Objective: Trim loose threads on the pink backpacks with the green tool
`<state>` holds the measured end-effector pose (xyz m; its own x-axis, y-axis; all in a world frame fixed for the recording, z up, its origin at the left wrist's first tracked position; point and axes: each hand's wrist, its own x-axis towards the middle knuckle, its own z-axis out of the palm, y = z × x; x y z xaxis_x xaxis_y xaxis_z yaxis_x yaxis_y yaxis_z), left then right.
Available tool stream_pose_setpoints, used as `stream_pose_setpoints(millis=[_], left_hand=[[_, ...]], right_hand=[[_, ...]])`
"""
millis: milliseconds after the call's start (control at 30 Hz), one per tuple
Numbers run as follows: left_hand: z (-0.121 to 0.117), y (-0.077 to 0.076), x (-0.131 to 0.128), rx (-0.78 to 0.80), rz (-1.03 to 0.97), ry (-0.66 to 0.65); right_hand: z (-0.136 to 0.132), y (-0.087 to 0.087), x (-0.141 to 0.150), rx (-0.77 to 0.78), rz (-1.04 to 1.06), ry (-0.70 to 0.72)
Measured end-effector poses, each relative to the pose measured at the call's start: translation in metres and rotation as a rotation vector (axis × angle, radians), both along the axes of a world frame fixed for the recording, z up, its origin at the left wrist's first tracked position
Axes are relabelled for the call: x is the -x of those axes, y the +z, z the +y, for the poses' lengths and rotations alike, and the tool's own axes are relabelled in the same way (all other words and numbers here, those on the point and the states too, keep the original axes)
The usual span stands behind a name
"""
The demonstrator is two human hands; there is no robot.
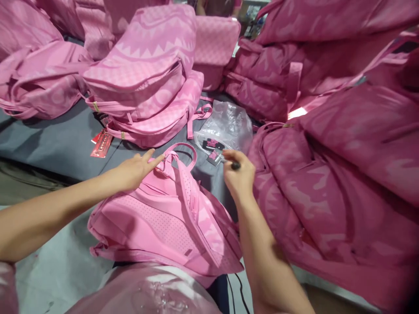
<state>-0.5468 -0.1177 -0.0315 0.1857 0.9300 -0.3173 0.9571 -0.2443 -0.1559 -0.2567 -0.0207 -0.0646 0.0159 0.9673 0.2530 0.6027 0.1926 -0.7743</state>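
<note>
A pink backpack (170, 222) with dotted mesh padding leans in front of me, its loop handle (191, 159) at the top. My left hand (137, 170) lies at the upper edge of this backpack, fingers stretched and apart, fingertips touching the strap near the handle; its thumb is hidden. My right hand (240, 172) is closed around a slim tool (235, 165) with a black end, whose exact kind I cannot make out. Just beyond those fingers, dark tags with pink patterns (214, 144) lie at a clear plastic bag (229, 122).
Two stacked pink backpacks (144, 74) stand behind, with a red tag (102, 144) hanging at their left. More pink backpacks (314, 187) pile up on the right and others (46, 78) sit at the left, on the grey table (59, 144). Part of another person shows at the back.
</note>
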Motion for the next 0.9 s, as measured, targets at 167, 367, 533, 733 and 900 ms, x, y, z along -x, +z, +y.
stream_pose_setpoints(millis=[167,367,533,733,900], left_hand=[[0.0,0.002,-0.001,0.006,-0.025,0.005],[-0.002,0.004,-0.003,-0.017,-0.016,-0.001],[-0.001,0.007,-0.004,0.016,-0.012,0.0],[-0.002,0.009,-0.008,0.05,-0.011,0.055],[-0.001,0.007,-0.005,0.052,-0.059,0.072]], right_hand=[[0.072,-0.053,0.007,0.318,-0.372,-0.196],[0.079,-0.071,0.014,0.381,-0.443,-0.252],[0.085,-0.072,0.0,0.406,-0.432,-0.267],[0.075,-0.069,-0.01,0.241,-0.322,-0.262],[0.045,-0.053,-0.015,-0.035,-0.047,-0.14]])
